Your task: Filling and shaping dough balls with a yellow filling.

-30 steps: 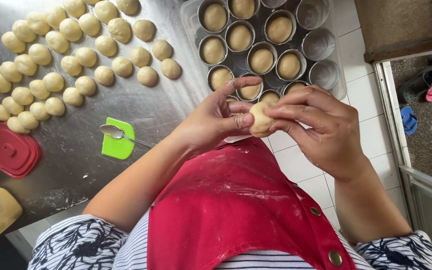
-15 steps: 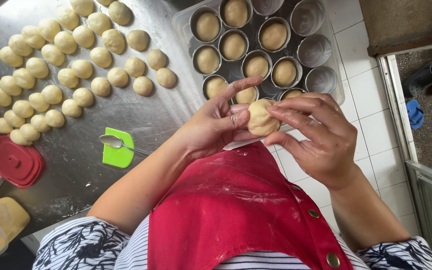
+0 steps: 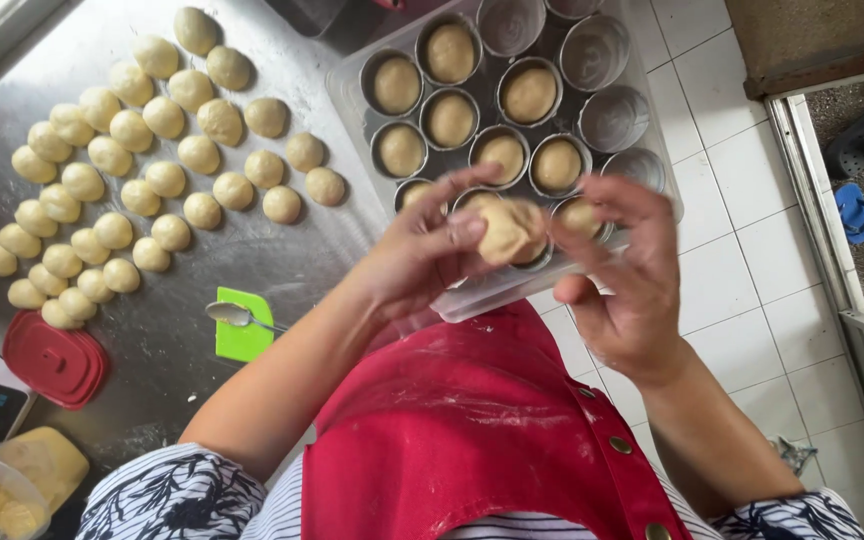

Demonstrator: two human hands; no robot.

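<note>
Pale round dough ball (image 3: 508,232) sits pinched between our left hand (image 3: 422,255) and right hand (image 3: 624,275), fingers curled around it, above the twelve-cup metal baking tray (image 3: 652,130), nine cups filled.

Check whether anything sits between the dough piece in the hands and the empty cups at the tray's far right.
Nothing visible blocks it. Both hands, left hand and right hand, hold the dough piece above the muffin tray; only filled cups lie beneath, and the empty cups are open.

Red lid (image 3: 54,359), green scraper (image 3: 243,335), spoon (image 3: 234,315), blue sandal (image 3: 857,212), yellow-filled container (image 3: 14,487)
</note>
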